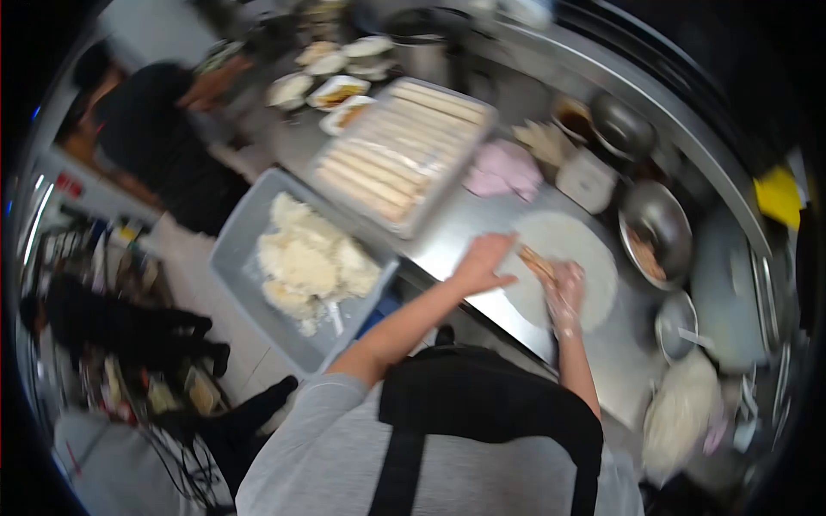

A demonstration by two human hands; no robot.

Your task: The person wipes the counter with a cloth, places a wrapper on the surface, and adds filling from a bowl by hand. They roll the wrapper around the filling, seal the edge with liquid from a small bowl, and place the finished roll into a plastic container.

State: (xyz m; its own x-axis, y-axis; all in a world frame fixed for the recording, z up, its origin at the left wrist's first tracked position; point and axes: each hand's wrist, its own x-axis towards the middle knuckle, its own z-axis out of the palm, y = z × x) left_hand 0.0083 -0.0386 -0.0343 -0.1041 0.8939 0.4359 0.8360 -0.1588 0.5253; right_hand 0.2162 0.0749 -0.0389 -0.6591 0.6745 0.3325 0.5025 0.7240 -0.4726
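A large round whitish wrapper sheet (594, 249) lies flat on the steel counter before me. My right hand (565, 288), in a clear plastic glove, is over its middle with fingers closed around a strip of orange-brown filling (535, 261). The strip extends from the fingertips toward my other hand. My left hand (484, 262) is bare and reaches the sheet's left edge, fingers stretched out and thumb apart, holding nothing. To the right of the sheet, a steel bowl (632, 202) contains some pinkish-brown filling (645, 254).
A lidded tray of long pale rolls (404, 155) stands back left, beside a pink cloth (503, 169). A grey tub (241, 288) holds white rice-like food (301, 258). Small dishes (340, 92) sit at the back. A smaller bowl (677, 325) is at right. People (163, 129) stand at left.
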